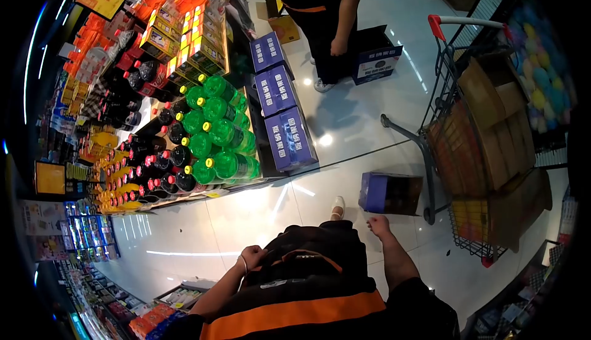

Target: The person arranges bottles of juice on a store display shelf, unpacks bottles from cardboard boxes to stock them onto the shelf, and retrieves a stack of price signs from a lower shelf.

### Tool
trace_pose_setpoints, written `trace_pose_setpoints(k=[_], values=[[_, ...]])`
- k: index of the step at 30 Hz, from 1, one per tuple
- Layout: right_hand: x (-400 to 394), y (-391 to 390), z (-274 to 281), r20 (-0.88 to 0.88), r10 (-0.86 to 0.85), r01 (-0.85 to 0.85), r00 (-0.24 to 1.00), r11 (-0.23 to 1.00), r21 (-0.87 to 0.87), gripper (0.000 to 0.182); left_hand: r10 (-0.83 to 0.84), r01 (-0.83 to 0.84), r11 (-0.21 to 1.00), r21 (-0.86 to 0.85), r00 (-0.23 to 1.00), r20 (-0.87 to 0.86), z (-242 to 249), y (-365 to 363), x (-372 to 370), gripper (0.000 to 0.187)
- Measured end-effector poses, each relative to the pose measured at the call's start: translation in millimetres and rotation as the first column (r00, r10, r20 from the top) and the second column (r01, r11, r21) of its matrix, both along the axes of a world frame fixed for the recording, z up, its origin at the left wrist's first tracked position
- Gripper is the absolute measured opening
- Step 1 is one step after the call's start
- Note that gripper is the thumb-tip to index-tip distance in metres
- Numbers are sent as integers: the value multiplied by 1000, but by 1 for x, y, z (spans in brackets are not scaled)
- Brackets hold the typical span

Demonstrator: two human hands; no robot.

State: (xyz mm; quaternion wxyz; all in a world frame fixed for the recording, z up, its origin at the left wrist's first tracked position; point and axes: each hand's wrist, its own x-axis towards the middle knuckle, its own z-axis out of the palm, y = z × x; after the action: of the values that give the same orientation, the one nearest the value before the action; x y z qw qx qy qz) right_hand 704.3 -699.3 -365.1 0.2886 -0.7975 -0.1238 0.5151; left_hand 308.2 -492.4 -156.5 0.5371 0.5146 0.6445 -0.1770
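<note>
My left hand [252, 257] is closed beside the black apron [308, 257] on my front, its fingertips close to the cloth. A light band circles that wrist. Out to the right, my right hand [378, 225] has its fingers curled in, and nothing shows in them. Just beyond it on the floor lies an open purple carton [377, 192], its dark inside facing right. My shoe [337, 208] stands left of that carton.
Green soda bottles [225, 134] and dark cola bottles [175, 155] fill a display at left. Purple cartons [286, 137] line its side. A shopping cart [434, 137] with flattened cardboard [502, 124] stands at right. Ahead is another person [320, 26] near an open purple box [377, 63].
</note>
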Motion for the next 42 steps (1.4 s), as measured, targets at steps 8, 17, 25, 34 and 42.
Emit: trace_pose_setpoints(k=[8,17,25,34,42], values=[[-62,60,10,230,316,-328,920,945,14,21,-98,102,991,83,994,-46,-68,-50,-46,39],[-166,101,43,400,712,-740,577,663,-113,23,248,-277,943,186,955,165,-108,-171,-125,40],[-308,268,6,531,813,-954,238,299,-31,55,722,-725,679,-112,634,277,-149,-216,-169,37],[-468,418,-68,794,607,-918,45,339,-207,62,946,-951,302,-73,289,145,-205,-240,-162,16],[-472,425,-92,899,419,-934,-129,252,-251,63,969,-948,206,-242,164,184,-253,-250,-188,12]])
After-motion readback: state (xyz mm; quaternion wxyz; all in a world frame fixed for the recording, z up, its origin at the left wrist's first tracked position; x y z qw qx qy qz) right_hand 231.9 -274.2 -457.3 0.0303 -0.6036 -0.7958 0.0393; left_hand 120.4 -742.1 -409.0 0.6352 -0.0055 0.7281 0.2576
